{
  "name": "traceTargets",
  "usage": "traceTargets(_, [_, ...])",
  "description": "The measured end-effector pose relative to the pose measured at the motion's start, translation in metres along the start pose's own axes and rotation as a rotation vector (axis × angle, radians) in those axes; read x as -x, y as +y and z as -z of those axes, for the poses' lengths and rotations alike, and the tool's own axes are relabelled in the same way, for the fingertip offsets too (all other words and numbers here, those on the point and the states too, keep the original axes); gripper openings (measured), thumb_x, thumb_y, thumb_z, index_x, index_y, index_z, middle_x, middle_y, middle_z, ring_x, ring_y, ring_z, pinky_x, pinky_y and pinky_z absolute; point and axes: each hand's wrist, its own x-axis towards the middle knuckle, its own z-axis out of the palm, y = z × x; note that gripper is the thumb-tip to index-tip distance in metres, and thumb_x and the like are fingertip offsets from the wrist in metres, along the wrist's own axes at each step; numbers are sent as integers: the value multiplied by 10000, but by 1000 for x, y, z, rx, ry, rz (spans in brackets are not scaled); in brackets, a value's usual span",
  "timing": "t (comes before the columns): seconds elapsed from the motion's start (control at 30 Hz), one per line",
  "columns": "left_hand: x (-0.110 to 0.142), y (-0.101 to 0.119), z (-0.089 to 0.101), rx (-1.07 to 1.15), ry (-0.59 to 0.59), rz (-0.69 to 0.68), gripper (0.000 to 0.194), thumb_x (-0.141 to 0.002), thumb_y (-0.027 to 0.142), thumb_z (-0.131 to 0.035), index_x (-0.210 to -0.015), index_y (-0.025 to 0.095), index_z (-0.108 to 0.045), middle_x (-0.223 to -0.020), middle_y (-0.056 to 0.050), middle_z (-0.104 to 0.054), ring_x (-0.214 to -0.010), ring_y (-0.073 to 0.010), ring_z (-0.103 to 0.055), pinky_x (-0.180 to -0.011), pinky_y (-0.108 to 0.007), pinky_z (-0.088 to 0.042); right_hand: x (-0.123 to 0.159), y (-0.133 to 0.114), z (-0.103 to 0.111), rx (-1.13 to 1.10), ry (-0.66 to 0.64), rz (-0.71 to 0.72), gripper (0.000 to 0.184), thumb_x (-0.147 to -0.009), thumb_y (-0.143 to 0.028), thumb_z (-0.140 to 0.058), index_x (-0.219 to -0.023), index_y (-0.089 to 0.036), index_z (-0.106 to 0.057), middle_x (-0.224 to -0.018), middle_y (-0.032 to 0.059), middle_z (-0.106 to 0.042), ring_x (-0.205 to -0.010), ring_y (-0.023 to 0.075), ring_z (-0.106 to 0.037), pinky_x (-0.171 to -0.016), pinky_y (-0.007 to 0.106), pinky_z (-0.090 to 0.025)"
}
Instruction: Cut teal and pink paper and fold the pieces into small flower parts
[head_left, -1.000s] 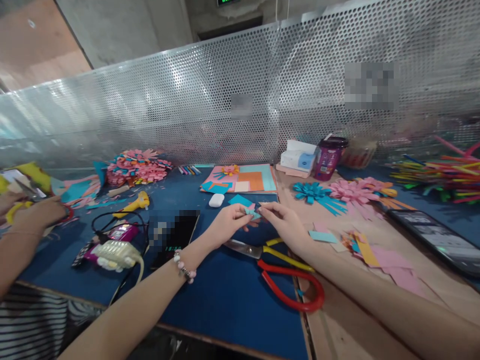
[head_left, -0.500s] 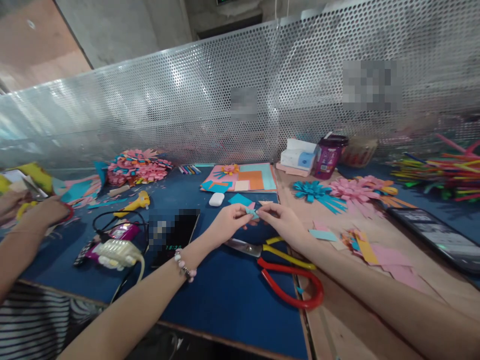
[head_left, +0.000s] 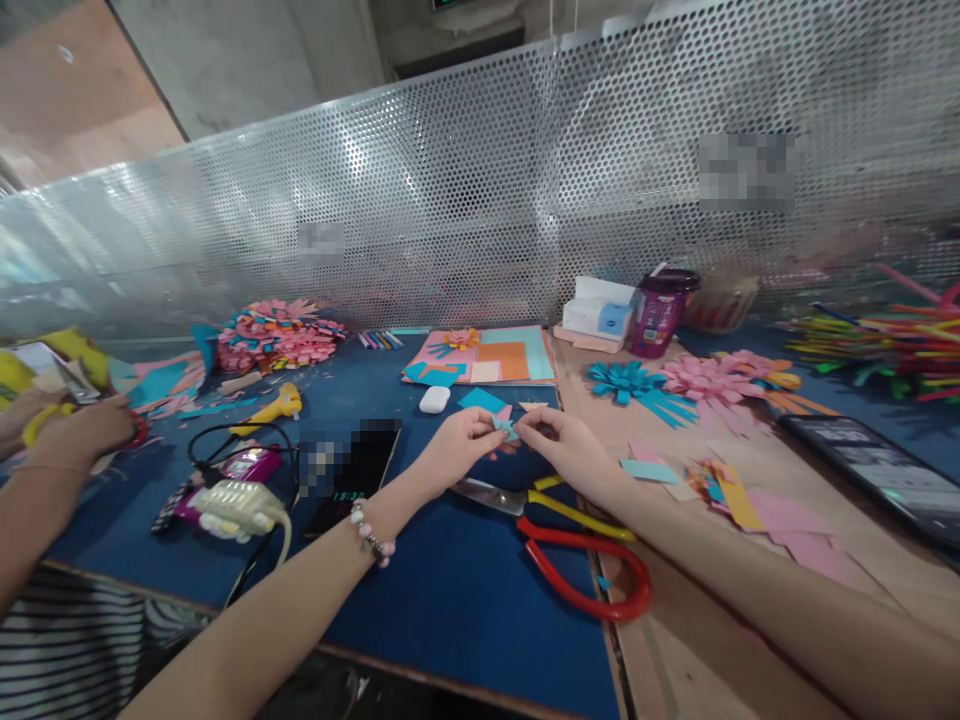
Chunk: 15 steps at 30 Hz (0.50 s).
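Between my two hands is a small light-blue piece of paper [head_left: 504, 427]. My left hand [head_left: 459, 447] pinches it from the left with thumb and fingertips. From the other side my right hand [head_left: 568, 447] has its thumb and forefinger pressed together at the paper's right edge. The fingers hide part of its shape. Just below the hands lie large scissors [head_left: 581, 515] with one yellow and one red handle, blades pointing left. Behind the fingers a blue paper square [head_left: 481, 401] rests on the table.
A dark phone [head_left: 360, 475] and a glue gun [head_left: 271, 408] lie left. Behind stand a tissue pack [head_left: 598, 318] and a purple cup [head_left: 663, 315]. Blue [head_left: 624, 383] and pink paper flowers [head_left: 709, 382] lie right. At far left a co-worker's hands [head_left: 82, 430] hold scissors.
My hands stay at almost the same spot, still pinching the light-blue paper. The co-worker's hands at the left have shifted slightly.
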Motion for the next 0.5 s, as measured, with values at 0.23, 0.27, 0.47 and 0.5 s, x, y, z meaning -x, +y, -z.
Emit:
traceTargets(0.23, [1, 3, -1, 22, -12, 2, 244, -774, 331, -573, -887, 124, -509, -833, -94, -678, -778, -170, -640, -633, -255, -443, 0, 2, -1, 1, 1, -2, 236, -796, -382, -508, -796, -163, -598, -802, 27, -636, -754, 155, -580, -708, 284, -444])
traceTargets(0.27, [1, 3, -1, 12, -13, -4, 244, -775, 338, -569, -883, 126, -510, -820, -88, -676, -772, -167, -638, -635, -255, -443, 0, 2, -1, -5, -2, -1, 241, -797, -386, -509, -807, -162, -600, -813, 30, -637, -759, 155, -582, -709, 284, -446])
traceTargets(0.47, [1, 0, 0, -4, -7, -16, 236, -775, 326, -571, -875, 130, -487, -791, -74, -663, -747, -160, -638, -639, -258, -450, 0, -4, 0, 23, -28, 1, 258, -792, -397, -521, -788, -161, -625, -799, 39, -658, -764, 165, -596, -713, 289, -446])
traceTargets(0.5, [1, 0, 0, -1, -8, -15, 238, -775, 324, -572, -878, 129, -483, -796, -77, -661, -749, -162, -639, -639, -258, -451, 0, -4, 1, 33, -25, 3, 263, -790, -401, -523, -785, -161, -631, -800, 40, -660, -767, 167, -597, -711, 290, -445])
